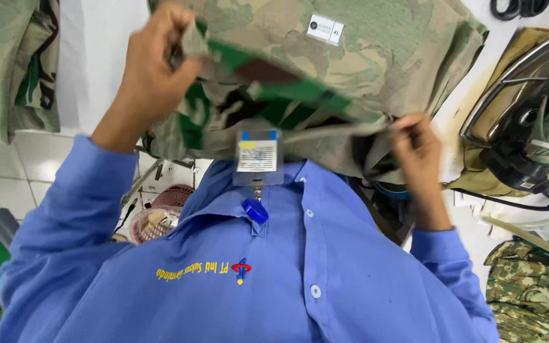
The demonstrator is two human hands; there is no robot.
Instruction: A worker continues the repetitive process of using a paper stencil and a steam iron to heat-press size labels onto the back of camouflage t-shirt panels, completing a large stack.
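Note:
A camouflage garment [363, 57] in green, tan and brown is held up in front of me, with a small white label on its pale inner side. My left hand [154, 76] pinches its edge at the upper left, fingers closed on the fabric. My right hand [417, 149] grips the lower right edge of the same garment. Below them I see my blue button shirt [274, 286] and a badge holder [257, 157] hanging at the collar.
A steam iron [528, 121] rests on a stained pad at the right. More camouflage cloth lies at the lower right [532, 292] and upper left [7, 63]. A pink basket [160, 213] stands on the tiled floor at left.

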